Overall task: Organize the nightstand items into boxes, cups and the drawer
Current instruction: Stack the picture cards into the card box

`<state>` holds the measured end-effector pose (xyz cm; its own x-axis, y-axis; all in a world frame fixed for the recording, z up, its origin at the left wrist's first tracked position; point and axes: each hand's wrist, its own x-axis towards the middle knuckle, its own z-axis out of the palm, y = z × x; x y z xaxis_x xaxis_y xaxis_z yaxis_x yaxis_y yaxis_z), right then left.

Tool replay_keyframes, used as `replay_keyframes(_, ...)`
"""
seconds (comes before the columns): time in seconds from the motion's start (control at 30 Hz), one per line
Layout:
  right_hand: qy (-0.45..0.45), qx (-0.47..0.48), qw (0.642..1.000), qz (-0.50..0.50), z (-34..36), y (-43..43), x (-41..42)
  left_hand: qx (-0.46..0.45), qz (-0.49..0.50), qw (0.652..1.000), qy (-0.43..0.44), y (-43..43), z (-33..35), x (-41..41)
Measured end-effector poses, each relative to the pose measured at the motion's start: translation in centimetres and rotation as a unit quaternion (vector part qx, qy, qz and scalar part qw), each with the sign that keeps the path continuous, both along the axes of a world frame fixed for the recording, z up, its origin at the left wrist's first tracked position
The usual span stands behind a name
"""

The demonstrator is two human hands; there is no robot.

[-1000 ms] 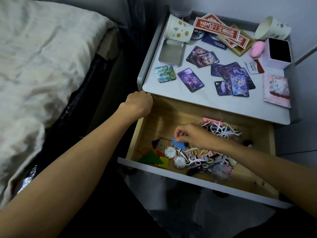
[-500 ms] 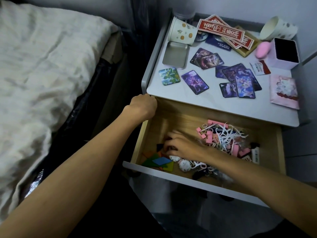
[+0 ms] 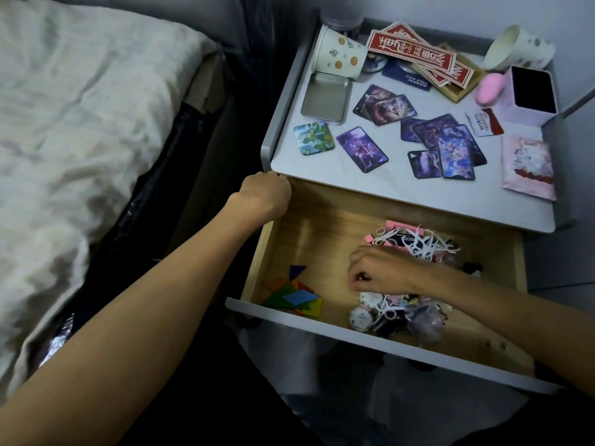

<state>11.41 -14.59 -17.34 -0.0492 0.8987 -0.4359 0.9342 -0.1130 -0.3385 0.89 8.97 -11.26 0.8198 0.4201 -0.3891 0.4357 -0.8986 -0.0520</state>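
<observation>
Right hand (image 3: 380, 273) moving off tiles (image 3: 294, 297) to clutter (image 3: 415, 243) in drawer (image 3: 322, 239); fingers (image 3: 355, 278) curled, hold unclear. Left hand (image 3: 265, 197) gripping drawer side. Cards (image 3: 447, 149) sitting unsorted on counter (image 3: 370, 185); mostly undone.

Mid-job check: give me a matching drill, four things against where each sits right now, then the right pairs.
Things:
1. metal tin
2. tangram pieces
3. pink packet
4. left hand

Places:
A. front left corner of the drawer
B. right front of the nightstand top
C. on the drawer's left wall, at its rear end
D. left rear of the top, beside the tipped paper cup

Pairs: 1-D, 2-A, 3-B, 4-C.
</observation>
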Motion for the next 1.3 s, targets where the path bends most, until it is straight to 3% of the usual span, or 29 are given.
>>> replay_keyframes(0.1,-0.022,0.069,0.997,-0.017,0.3,2.4,-1.6,0.001,0.005,1.000,0.006,-0.1,0.1,0.0)
replay_keyframes(0.23,-0.125,0.066,0.990,-0.014,0.1,5.9,-3.7,0.002,0.008,1.000,0.005,-0.1,0.2,0.1)
replay_keyframes(0.3,-0.093,0.094,0.991,-0.027,-0.3,6.9,-4.2,-0.001,0.009,1.000,0.006,0.0,0.1,0.1)
replay_keyframes(0.43,0.080,0.069,0.994,-0.031,-1.5,7.4,-5.6,-0.003,0.008,1.000,0.002,0.2,-0.1,0.1)
replay_keyframes(0.53,0.079,0.073,0.994,0.002,-1.4,6.8,-5.7,0.001,0.007,1.000,0.004,0.1,0.1,0.2)
replay_keyframes(0.63,0.076,0.070,0.994,-0.036,-1.5,5.7,-4.8,0.005,0.009,1.000,0.009,0.1,0.1,0.1)
replay_keyframes(0.8,0.067,-0.014,0.997,-0.039,-1.4,2.9,-3.4,0.006,0.001,1.000,0.013,0.1,0.0,0.1)
replay_keyframes(0.97,-0.005,0.044,0.999,-0.030,-0.7,0.7,-1.3,0.015,-0.003,1.000,0.019,0.0,0.3,0.0)
replay_keyframes(1.17,-0.057,0.000,0.998,0.010,-0.6,-2.2,0.2,0.007,-0.003,1.000,0.015,-0.2,0.4,-0.1)
replay_keyframes(1.3,-0.045,0.014,0.999,0.001,-0.1,-2.2,0.8,0.014,-0.006,1.000,0.022,-0.4,0.4,-0.1)
